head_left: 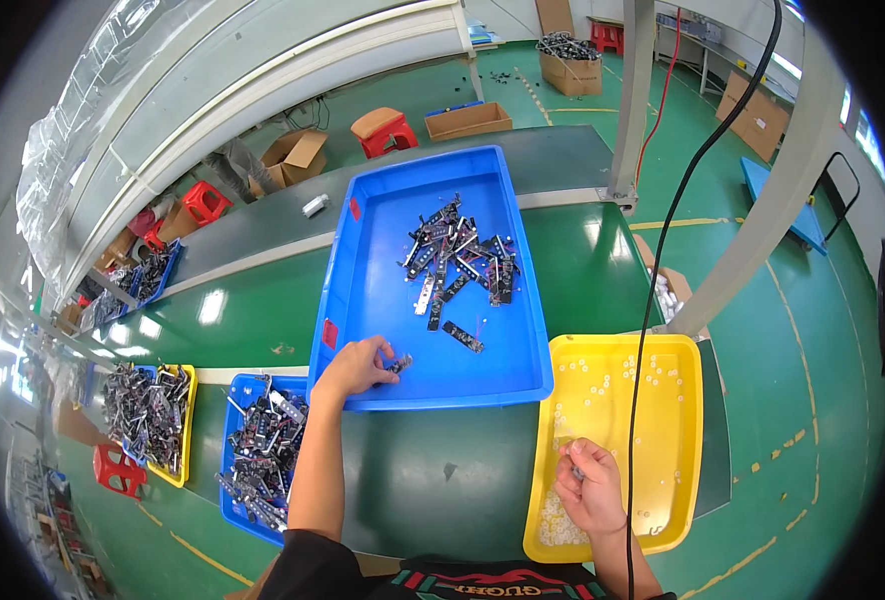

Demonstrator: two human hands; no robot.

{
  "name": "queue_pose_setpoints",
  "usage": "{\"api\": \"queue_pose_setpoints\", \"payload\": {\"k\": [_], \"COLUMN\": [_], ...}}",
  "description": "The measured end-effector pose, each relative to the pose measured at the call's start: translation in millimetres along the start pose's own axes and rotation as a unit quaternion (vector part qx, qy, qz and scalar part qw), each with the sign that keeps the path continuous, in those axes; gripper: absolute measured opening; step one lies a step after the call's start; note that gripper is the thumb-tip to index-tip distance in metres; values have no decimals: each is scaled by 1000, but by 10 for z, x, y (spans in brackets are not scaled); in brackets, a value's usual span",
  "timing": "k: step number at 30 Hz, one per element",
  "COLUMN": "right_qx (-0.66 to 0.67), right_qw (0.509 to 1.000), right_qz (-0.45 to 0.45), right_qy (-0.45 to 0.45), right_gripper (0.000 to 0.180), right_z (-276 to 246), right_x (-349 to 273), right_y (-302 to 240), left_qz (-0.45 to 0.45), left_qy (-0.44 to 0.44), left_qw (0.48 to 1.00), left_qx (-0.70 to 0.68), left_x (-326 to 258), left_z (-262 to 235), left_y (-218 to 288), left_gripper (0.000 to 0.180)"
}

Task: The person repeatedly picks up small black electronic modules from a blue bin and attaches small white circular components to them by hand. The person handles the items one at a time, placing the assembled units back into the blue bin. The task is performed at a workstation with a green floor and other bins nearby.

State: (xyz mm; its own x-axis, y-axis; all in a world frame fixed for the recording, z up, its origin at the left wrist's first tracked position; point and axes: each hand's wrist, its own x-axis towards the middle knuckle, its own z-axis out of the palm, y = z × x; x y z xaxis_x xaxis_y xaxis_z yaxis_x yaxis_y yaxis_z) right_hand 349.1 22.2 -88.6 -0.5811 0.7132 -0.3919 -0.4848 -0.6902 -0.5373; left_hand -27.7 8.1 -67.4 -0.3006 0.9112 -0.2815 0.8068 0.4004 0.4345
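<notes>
Dark strip (400, 364), in the lower left of the large blue tray (403, 388) at the centre of the frame, juts to the right from the fingertips of the left hand (361, 367), its visible length slanting toward the upper right. Those fingers appear to pinch its left end; the left hand is by far the nearer. A loose strip (463, 336) lies apart to the upper right, sloping down rightward, with the heaped strips (453, 250) above it. At lower right, the right hand (591, 488) is over the yellow tray (693, 440), fingers curled together; whether they hold anything I cannot tell.
</notes>
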Motion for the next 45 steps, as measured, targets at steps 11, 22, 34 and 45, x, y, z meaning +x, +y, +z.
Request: {"api": "queue_pose_setpoints", "payload": {"k": [11,22,34,45], "right_qx": [-56,-192,-216,-165], "right_qw": [998,981,966,971], "right_qz": [-20,-21,-116,-113], "right_qy": [10,-20,-77,-131], "right_gripper": [15,12,9,9], "right_z": [112,350,657,702], "right_x": [5,-14,61,-2], "right_y": [-25,-100,-101,-90], "left_qz": [107,112,123,194], "left_qy": [101,-108,-4,55], "left_qw": [802,534,631,662], "left_qx": [-579,-831,-766,-722], "left_x": [-323,-507,-879,-983], "left_z": [3,546,678,707], "left_y": [366,1130,1328,1376], "left_gripper": [54,44,38,46]}}
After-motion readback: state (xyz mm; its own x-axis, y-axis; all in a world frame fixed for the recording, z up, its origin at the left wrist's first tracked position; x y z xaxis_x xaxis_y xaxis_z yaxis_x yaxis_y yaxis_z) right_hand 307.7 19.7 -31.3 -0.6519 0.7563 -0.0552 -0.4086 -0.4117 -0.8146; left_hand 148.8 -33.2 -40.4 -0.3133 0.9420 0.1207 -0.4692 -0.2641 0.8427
